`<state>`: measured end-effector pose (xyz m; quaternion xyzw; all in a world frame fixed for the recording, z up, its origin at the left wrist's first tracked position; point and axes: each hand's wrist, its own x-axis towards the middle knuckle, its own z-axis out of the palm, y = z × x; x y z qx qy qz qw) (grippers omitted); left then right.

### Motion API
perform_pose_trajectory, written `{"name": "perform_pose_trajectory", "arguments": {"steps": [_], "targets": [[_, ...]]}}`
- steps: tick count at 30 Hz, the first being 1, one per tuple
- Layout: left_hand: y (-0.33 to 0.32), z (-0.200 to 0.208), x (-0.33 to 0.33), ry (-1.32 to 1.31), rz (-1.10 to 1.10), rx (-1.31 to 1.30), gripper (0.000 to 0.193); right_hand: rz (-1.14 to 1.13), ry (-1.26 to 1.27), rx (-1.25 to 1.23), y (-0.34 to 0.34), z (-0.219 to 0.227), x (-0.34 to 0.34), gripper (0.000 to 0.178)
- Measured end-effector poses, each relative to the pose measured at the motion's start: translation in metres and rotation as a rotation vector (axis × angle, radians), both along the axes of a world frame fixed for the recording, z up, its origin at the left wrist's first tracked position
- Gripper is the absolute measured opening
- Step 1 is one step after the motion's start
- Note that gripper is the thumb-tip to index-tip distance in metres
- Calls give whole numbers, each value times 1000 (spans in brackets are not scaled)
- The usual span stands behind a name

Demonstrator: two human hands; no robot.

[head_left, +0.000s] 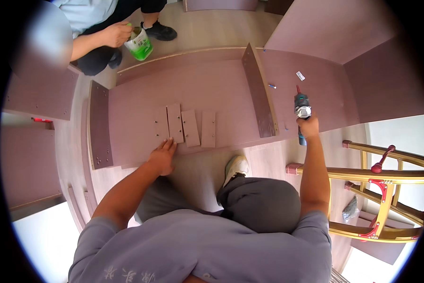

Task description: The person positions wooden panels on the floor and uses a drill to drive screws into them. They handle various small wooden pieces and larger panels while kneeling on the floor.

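My right hand [309,127] is wrapped round the grip of a cordless drill [302,106], dark and teal with a red tip, held above the right part of a big brown panel [174,85]. On that panel's near side lie several short brown boards [208,128], side by side, with small dark fittings or holes on them. My left hand [163,155] rests at the near ends of the leftmost boards, fingers stretched out and fingertips touching them. It holds nothing. Upright boards stand at the panel's left end [98,125] and right of its middle [260,92].
At the upper left a person crouches, one hand [117,35] on a green-and-white container [139,44]. A yellow ladder with red fittings [386,177] lies on the right. Tall brown panels [337,28] stand behind. A white label [300,75] lies near the drill.
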<state>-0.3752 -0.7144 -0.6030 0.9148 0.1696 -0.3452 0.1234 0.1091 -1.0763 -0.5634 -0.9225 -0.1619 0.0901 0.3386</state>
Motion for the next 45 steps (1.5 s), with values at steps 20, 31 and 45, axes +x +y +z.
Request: {"name": "perform_pose_trajectory", "arguments": {"steps": [20,31,45], "targets": [[10,-4,1,123,-43,-54,116,-113,-36,-581,20,-120,56,66],[5,-8,-16,-46,-6,-88,114,-224,-379,534,20,-4,-34,24],[-17,6,-177,-362,396,-41,61,884,-131,-359,193,-67,-194,79]]}}
